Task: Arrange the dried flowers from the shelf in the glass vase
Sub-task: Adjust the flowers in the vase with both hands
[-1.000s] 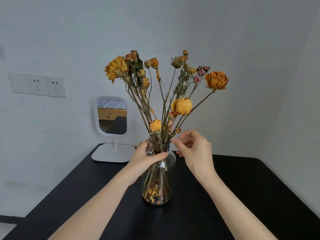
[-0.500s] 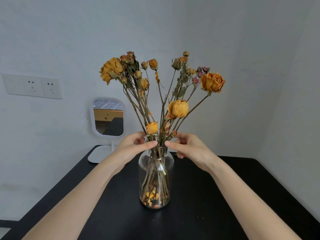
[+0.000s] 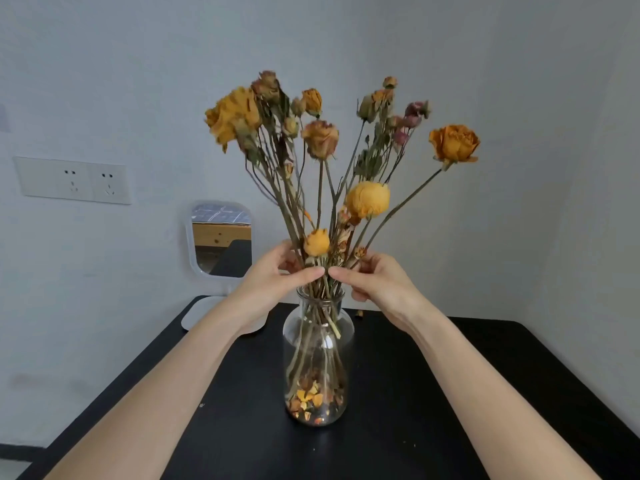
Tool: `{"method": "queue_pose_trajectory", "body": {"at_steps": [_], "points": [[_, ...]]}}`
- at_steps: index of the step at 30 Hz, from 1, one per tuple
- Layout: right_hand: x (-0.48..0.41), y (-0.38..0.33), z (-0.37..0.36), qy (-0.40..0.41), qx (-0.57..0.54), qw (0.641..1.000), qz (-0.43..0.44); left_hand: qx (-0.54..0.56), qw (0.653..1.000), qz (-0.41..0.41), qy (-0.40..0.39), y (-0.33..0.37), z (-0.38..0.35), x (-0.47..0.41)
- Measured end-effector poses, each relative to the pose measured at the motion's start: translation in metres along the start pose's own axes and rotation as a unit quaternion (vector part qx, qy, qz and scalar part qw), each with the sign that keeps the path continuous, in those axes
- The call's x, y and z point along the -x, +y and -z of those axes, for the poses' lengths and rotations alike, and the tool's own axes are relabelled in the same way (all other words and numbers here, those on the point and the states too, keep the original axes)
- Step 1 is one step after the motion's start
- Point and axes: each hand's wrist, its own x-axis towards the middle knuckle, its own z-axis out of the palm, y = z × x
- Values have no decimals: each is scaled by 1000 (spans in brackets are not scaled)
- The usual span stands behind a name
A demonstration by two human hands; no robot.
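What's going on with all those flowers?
A person is arranging dried flowers in a glass vase on a black table. The stems are already down in the vase. The left hand and the right hand hold the bunch from either side, just above the vase's neck, thumbs almost meeting in front. Loose petals lie at the vase's bottom, and a small mirror stands behind.
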Motion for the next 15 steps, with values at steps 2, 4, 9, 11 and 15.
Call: {"method": "queue_pose_trajectory", "body": {"at_steps": [2,4,9,11,15], "points": [[4,6,5,-16,24,999,-30,-12,1000,20,-2,-6,5,3],[7,11,7,-31,44,997,-50,-11,999,44,-7,-13,8,7],[8,12,3,-64,50,996,-42,2,998,49,-45,-11,2,14],[6,11,2,-33,55,997,-43,17,998,37,-38,-7,-1,12],[5,6,2,6,19,1000,-18,58,998,18,-4,-7,0,6]]}}
